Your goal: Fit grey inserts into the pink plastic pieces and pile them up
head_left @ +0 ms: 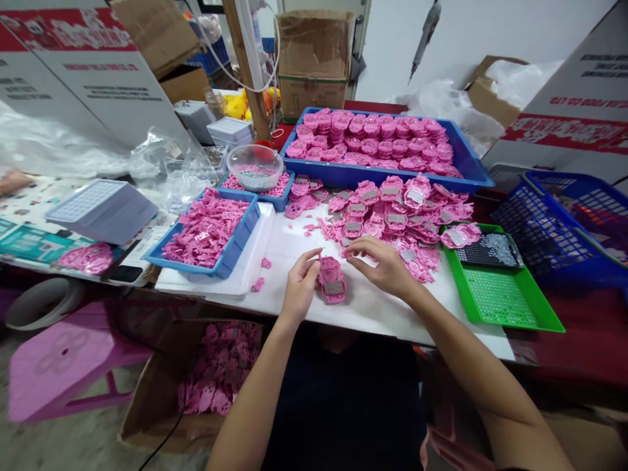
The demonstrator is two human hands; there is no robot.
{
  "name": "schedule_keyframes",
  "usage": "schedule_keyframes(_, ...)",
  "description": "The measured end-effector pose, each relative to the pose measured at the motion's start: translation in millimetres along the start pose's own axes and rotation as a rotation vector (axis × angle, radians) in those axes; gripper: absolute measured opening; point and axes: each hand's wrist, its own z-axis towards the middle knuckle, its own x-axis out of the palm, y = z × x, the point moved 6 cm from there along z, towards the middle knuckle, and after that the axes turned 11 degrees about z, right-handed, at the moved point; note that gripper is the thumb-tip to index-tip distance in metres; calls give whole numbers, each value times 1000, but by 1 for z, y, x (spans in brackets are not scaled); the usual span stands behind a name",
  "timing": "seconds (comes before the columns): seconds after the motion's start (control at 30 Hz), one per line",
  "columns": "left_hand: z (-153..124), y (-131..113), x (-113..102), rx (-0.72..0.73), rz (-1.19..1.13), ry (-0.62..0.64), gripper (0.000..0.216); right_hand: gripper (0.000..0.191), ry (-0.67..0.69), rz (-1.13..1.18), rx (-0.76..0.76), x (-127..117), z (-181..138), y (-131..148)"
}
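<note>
A pink plastic toy casing (332, 280) with a grey rectangular plate in its lower half is in front of me, near the table's front edge. My left hand (300, 284) is closed at the casing's left edge, thumb and forefinger at its upper corner. To the right of the casing, my right hand (380, 265) has thumb and forefinger drawn close together; anything between them is too small to make out. Small loose pink parts (324, 229) lie just beyond my hands. A heap of similar pink casings (392, 216) spreads behind my right hand.
Blue trays hold pink parts (206, 229) on the left and stacked casings (377, 140) at the back. A clear bowl of small metal pieces (255, 175) sits behind. On the right are a green tray (510, 301) and blue basket (564, 222). An electric screwdriver (426, 36) hangs above.
</note>
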Motion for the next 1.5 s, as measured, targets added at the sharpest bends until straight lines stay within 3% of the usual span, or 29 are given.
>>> schedule_keyframes(0.1,-1,-1,1,-14,-28,20,43,14,-52,32,-57,12,2,9)
schedule_keyframes(0.23,-2,-4,4,14,-6,56,42,16,12,-1,-96,30,1,11)
schedule_keyframes(0.6,-5,-12,5,127,27,32,39,16,-98,43,-77,31,-3,17)
schedule_keyframes(0.7,-12,-20,1,230,76,-67,34,13,-128,94,-67,27,0,24)
schedule_keyframes(0.8,-21,-32,0,440,210,-173,27,12,-173,186,-25,20,1,26)
schedule_keyframes(0.9,-29,-40,7,614,391,-167,25,20,-169,226,29,18,-1,24)
schedule_keyframes(1.1,-29,-39,10,585,406,-147,42,17,-175,112,-45,23,-11,23)
schedule_keyframes(1.2,-28,-40,10,587,403,-130,30,16,-163,67,-71,27,-14,21)
schedule_keyframes(1.5,-38,-56,8,928,565,-212,21,13,-96,120,-8,38,-10,28)
